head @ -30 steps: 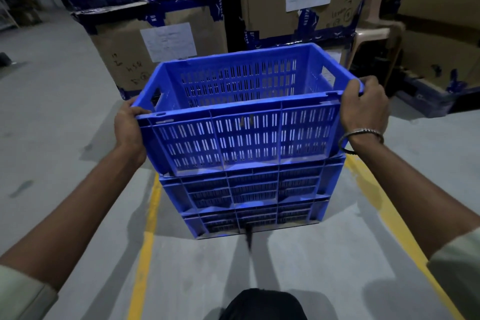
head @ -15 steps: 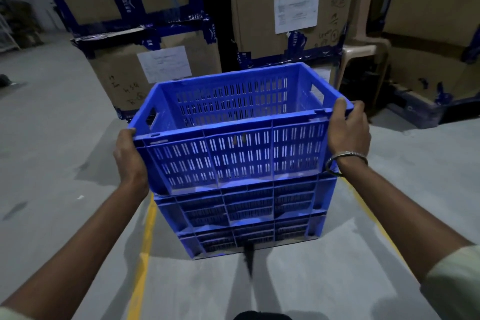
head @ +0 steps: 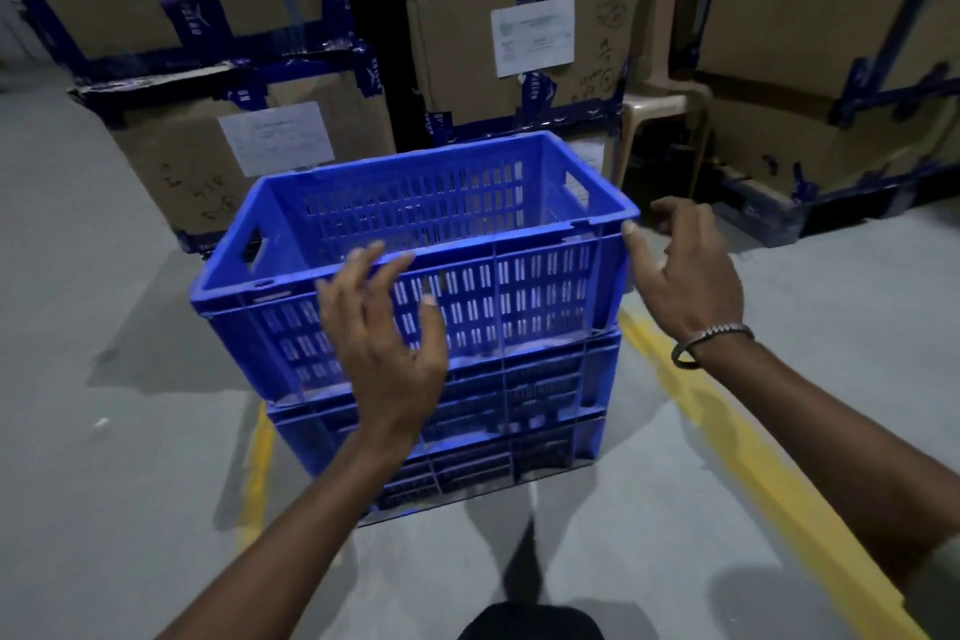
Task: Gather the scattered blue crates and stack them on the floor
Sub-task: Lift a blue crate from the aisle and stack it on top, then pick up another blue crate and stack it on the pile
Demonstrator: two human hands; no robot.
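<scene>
1. The top crate (head: pixel 415 244) was rigid blue plastic, rectangular, with slotted walls and a handle cutout.
2. It sat on the stacked crates (head: pixel 519 411) on the grey concrete floor (head: pixel 104 327).
3. I saw my left hand (head: pixel 387 353) with fingers spread, holding nothing.
4. My right hand (head: pixel 685 270) was likewise loose, just beside the rim.

Top blue crate (head: pixel 415 244) sits on the crate stack (head: pixel 467 431), left hand (head: pixel 384 348) and right hand (head: pixel 685 276) spread loose beside it
</scene>
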